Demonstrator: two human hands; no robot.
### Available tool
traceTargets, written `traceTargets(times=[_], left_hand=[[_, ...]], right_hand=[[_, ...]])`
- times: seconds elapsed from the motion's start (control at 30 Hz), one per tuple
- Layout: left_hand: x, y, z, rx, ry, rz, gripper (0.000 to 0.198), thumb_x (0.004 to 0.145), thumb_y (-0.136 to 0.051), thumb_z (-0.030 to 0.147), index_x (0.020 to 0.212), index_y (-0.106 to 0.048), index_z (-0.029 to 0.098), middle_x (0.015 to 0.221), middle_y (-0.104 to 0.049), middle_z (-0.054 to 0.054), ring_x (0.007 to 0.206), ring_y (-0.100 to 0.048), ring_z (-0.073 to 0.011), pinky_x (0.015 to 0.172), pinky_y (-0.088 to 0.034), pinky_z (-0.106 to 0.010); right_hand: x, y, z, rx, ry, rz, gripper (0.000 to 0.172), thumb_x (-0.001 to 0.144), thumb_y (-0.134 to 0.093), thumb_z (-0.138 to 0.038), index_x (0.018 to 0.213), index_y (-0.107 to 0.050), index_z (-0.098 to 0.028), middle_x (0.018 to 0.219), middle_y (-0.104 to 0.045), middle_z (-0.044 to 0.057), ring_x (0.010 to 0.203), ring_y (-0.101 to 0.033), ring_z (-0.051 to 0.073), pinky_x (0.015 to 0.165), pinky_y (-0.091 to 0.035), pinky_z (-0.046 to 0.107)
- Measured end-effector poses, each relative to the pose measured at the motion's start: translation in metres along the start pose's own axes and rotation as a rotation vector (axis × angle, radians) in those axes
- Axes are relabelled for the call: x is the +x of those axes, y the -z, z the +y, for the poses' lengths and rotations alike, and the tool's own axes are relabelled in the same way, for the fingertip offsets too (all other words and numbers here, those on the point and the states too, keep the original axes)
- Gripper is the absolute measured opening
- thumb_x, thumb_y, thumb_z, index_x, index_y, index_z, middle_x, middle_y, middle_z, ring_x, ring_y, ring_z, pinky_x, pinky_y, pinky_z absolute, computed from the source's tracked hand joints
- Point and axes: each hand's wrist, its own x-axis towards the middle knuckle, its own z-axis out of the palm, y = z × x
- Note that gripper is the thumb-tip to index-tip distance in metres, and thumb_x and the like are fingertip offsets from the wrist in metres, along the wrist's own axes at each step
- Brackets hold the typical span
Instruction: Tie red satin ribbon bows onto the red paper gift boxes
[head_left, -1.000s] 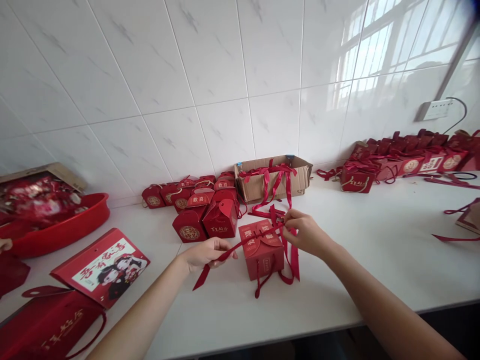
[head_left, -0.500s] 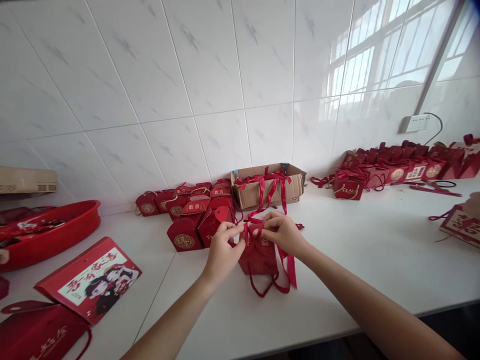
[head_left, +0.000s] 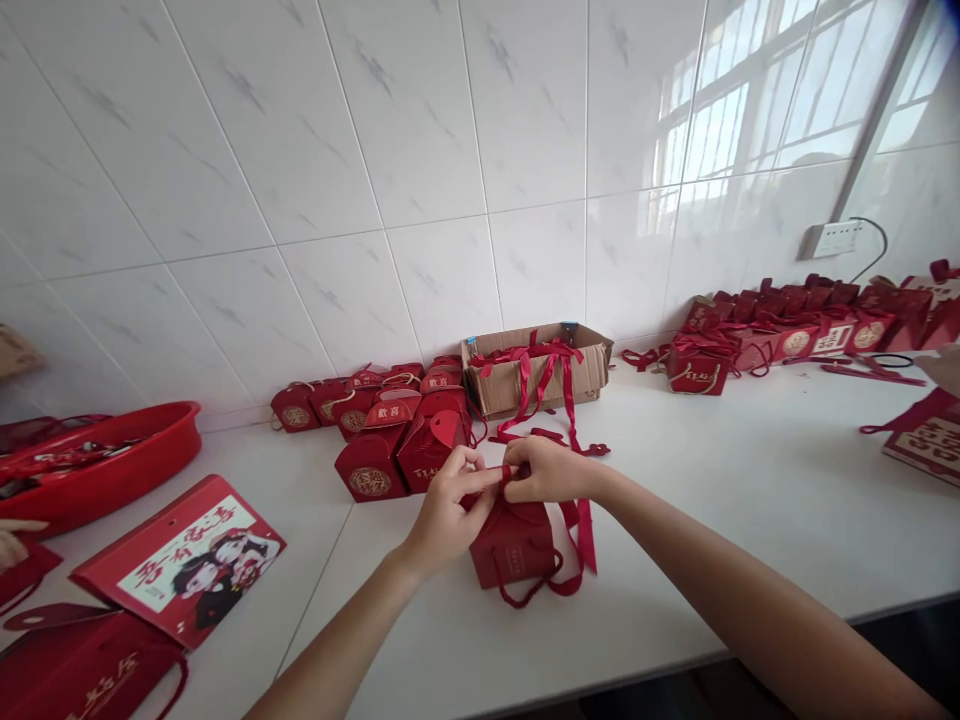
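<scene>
A small red gift box (head_left: pixel 517 548) with a cord handle stands on the white table in front of me. Over its top my left hand (head_left: pixel 455 505) and my right hand (head_left: pixel 546 468) meet, fingers pinched on a red ribbon (head_left: pixel 505 474). Ribbon ends (head_left: pixel 585 540) hang down the box's right side to the table. My fingers hide the exact fold or knot. Just behind, to the left, stands a red box with a round gold emblem (head_left: pixel 370 482) beside other closed red boxes.
A cardboard box (head_left: pixel 510 395) of red ribbons sits by the wall. Finished-looking red boxes (head_left: pixel 795 343) line the back right. At left are a red basin (head_left: pixel 157 455), a flat printed box (head_left: pixel 196 565) and another person's hand (head_left: pixel 11 548) at the edge.
The gift box has turned and tilted, so its front with the cord shows more. My hands have drawn closer together on the ribbon. The other person's hand has moved on the left.
</scene>
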Motion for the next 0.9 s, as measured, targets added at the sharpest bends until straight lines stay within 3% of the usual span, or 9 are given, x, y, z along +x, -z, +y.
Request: traceTargets(times=[0.17, 0.4, 0.57, 0.7, 0.8, 0.9], left_hand=[[0.004, 0.009, -0.008, -0.052, 0.091, -0.045, 0.014, 0.084, -0.052, 0.018, 0.080, -0.065, 0.018, 0.086, -0.050, -0.004, 0.075, -0.054, -0.0126, 0.063, -0.045, -0.022], [-0.010, 0.023, -0.012, 0.126, 0.207, -0.080, 0.016, 0.089, -0.046, 0.025, 0.083, -0.059, 0.019, 0.086, -0.051, -0.003, 0.062, -0.051, -0.0104, 0.058, -0.043, -0.023], [-0.015, 0.030, -0.007, 0.122, 0.280, -0.138, 0.013, 0.088, -0.043, 0.026, 0.081, -0.051, 0.020, 0.089, -0.051, -0.003, 0.074, -0.053, -0.0144, 0.067, -0.044, -0.026], [-0.016, 0.030, -0.010, -0.058, 0.378, -0.199, 0.014, 0.087, -0.042, 0.029, 0.078, -0.049, 0.020, 0.105, -0.051, -0.007, 0.095, -0.052, -0.0187, 0.080, -0.044, -0.030], [-0.013, 0.025, -0.012, -0.201, 0.417, -0.181, 0.020, 0.087, -0.041, 0.030, 0.071, -0.045, 0.019, 0.121, -0.048, -0.009, 0.118, -0.042, -0.0240, 0.096, -0.036, -0.038], [-0.007, 0.019, -0.012, -0.327, 0.413, -0.179, 0.023, 0.083, -0.053, 0.032, 0.068, -0.042, 0.019, 0.126, -0.049, -0.011, 0.123, -0.040, -0.0259, 0.098, -0.035, -0.040]], right_hand=[[0.003, 0.005, -0.005, -0.073, 0.033, -0.064, 0.020, 0.064, -0.059, -0.022, 0.055, -0.041, -0.018, 0.065, -0.045, -0.003, 0.058, -0.039, 0.010, 0.047, -0.028, 0.022], [-0.016, 0.008, -0.002, -0.151, 0.037, -0.009, 0.017, 0.071, -0.054, -0.021, 0.058, -0.044, -0.018, 0.080, -0.051, 0.001, 0.068, -0.046, 0.012, 0.057, -0.036, 0.025], [-0.031, 0.002, -0.003, -0.147, -0.002, 0.122, 0.016, 0.069, -0.052, -0.014, 0.058, -0.040, -0.018, 0.084, -0.051, 0.001, 0.064, -0.044, 0.011, 0.059, -0.037, 0.026], [-0.038, -0.006, -0.001, -0.093, 0.008, 0.191, 0.015, 0.069, -0.053, -0.015, 0.060, -0.041, -0.019, 0.089, -0.053, 0.003, 0.074, -0.050, 0.015, 0.068, -0.041, 0.029], [-0.041, -0.010, 0.000, -0.088, 0.010, 0.229, 0.015, 0.071, -0.053, -0.015, 0.061, -0.042, -0.019, 0.091, -0.054, 0.003, 0.078, -0.051, 0.017, 0.071, -0.042, 0.031], [-0.042, -0.010, -0.001, -0.098, 0.012, 0.229, 0.015, 0.070, -0.054, -0.014, 0.061, -0.043, -0.019, 0.092, -0.056, 0.004, 0.080, -0.052, 0.017, 0.072, -0.042, 0.032]])
